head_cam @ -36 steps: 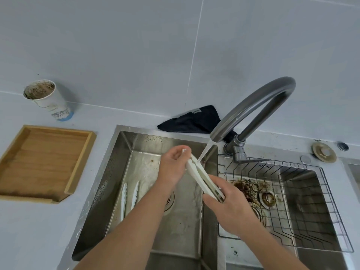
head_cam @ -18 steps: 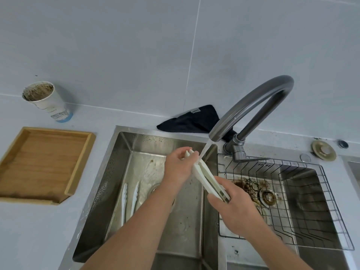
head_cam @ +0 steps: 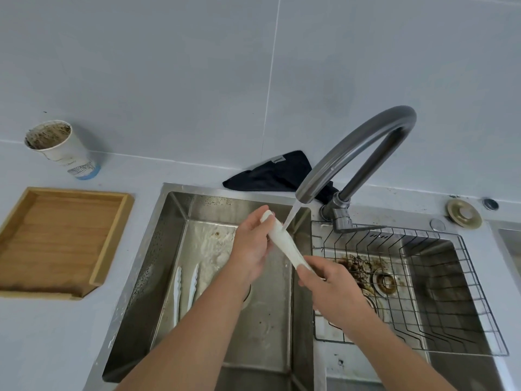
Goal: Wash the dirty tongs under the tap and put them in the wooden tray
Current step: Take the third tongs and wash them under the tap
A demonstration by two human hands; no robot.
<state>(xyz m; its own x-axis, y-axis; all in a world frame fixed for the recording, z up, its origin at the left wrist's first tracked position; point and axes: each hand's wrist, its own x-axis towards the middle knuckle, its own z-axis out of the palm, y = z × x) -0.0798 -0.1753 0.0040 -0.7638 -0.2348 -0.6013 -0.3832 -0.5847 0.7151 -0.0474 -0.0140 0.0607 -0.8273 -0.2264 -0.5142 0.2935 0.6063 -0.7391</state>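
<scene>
left hand (head_cam: 249,246) curled round white tongs (head_cam: 284,242) under tap (head_cam: 358,153), right hand (head_cam: 332,289) gripping other end

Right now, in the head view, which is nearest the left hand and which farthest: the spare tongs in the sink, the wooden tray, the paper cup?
From the left hand:
1. Spare tongs, just left, in the sink.
2. Wooden tray, on the counter, left.
3. Paper cup, far left, by the wall.

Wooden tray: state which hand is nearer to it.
Left. The left hand holds the tongs over the sink basin beside the wooden tray; the right hand is farther right.
</scene>
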